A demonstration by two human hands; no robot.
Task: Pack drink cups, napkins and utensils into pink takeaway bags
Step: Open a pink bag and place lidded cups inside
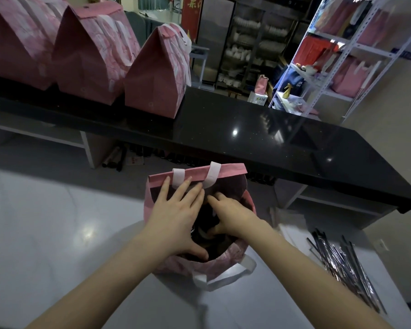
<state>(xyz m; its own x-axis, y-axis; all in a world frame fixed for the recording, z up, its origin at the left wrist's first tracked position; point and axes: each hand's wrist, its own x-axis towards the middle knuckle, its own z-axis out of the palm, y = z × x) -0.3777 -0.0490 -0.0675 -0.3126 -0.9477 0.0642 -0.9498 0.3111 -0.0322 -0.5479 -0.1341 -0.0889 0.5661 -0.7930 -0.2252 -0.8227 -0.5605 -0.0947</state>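
Observation:
An open pink takeaway bag [223,171] with white handles stands on the white counter [45,233] in front of me. My left hand [176,214] lies flat over the bag's mouth, fingers spread toward the far rim and thumb at the near rim. My right hand [228,217] reaches down into the bag with its fingers curled among dark contents; what they touch is too dark to make out. Three folded-shut pink bags [157,81] stand in a row on the raised black counter [259,138] at the upper left.
A pile of silver-wrapped utensils [342,260] lies on the white counter at the right, with white napkins or paper [292,224] behind it. A white metal shelf rack [330,62] with more pink bags stands at the far right, past the black counter.

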